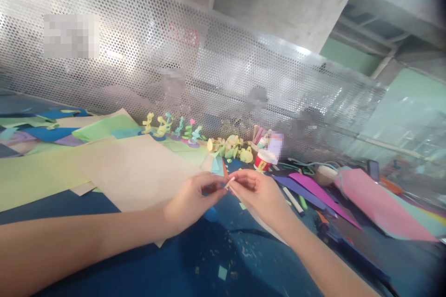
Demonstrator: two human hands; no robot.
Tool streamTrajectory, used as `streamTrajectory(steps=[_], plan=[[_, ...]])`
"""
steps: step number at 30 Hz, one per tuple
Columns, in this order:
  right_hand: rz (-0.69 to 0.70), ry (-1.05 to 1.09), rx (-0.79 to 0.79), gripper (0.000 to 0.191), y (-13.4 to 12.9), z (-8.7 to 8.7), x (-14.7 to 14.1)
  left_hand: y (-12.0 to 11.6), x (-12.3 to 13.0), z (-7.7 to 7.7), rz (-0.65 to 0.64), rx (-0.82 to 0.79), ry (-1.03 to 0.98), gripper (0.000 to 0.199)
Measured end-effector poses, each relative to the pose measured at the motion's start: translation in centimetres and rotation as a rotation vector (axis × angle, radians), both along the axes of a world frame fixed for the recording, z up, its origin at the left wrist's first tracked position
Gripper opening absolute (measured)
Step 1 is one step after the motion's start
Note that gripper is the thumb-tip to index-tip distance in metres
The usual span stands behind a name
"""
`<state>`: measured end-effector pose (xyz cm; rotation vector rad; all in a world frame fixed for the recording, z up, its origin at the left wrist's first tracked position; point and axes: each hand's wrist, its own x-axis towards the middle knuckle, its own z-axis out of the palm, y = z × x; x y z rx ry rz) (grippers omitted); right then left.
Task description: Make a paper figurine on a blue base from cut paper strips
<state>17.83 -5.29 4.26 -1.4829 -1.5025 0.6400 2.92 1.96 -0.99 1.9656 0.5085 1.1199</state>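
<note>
My left hand (pixel 198 197) and my right hand (pixel 259 195) meet at the fingertips over the blue table. Both are closed in a pinch on a small pale paper strip (pixel 230 182), its far part hidden by the fingers. Under my left forearm lies a large cream sheet (pixel 139 171). A light blue paper piece (pixel 216 165) lies just beyond my fingertips. Past it sit several yellow-green paper pieces (pixel 232 147) in a cluster. Small paper figures (pixel 179 127) in yellow, teal and green stand in a row behind the cream sheet.
A perforated metal screen (pixel 209 69) closes off the back. A red and white tub (pixel 264 160) stands behind my right hand. To the right lie a magenta sheet (pixel 320 195), a pink sheet (pixel 376 202) and a white marker (pixel 293 200). Paper scraps (pixel 222 273) dot the front.
</note>
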Motion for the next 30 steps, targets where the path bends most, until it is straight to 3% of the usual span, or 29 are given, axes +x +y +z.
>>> streamTrajectory(steps=[8,14,19,26,30], plan=[[0.002,-0.130,0.029,0.020,-0.2,0.6,0.2,0.0,0.0,0.3,-0.057,-0.150,0.010,0.021],[0.017,-0.126,0.055,0.021,-0.1,0.2,0.2,0.0,0.0,0.3,-0.042,-0.106,0.013,0.019],[-0.025,-0.193,0.066,0.009,0.1,-0.5,0.0,-0.1,0.0,0.3,-0.048,-0.063,0.033,0.017],[0.060,-0.052,0.036,0.015,0.5,-0.6,0.5,0.3,0.1,0.1,-0.118,-0.157,-0.011,0.017],[0.050,0.026,0.005,0.020,0.9,-0.8,1.2,0.8,0.2,-0.4,-0.106,-0.206,0.102,0.025]])
